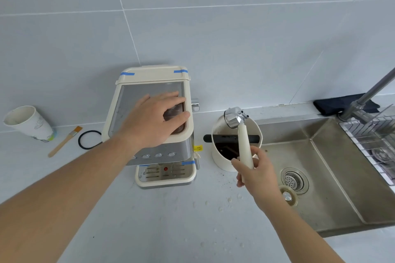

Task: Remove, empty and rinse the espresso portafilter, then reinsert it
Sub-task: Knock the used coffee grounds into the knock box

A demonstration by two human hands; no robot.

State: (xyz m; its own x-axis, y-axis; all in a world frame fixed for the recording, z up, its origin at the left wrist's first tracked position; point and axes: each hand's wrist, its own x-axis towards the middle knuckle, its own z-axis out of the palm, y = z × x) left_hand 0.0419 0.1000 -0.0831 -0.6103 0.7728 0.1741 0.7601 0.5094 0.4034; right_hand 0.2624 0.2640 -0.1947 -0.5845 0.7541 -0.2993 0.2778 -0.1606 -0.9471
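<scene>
A cream and steel espresso machine [128,100] stands on the counter against the tiled wall. My left hand [156,117] lies flat on its top, fingers spread, holding nothing. My right hand [254,168] grips the cream handle of the portafilter [242,134]. Its chrome head is turned face down over the far rim of a white knock box [222,162] with a black bar across it and dark grounds inside. The steel sink [333,168] lies to the right of the knock box.
A paper cup [27,123], a small brush [65,141] and a black rubber ring [88,140] lie left of the machine. A faucet [372,92], a dark cloth [342,102] and a wire rack [372,134] sit at the sink's far right. Crumbs and droplets dot the counter.
</scene>
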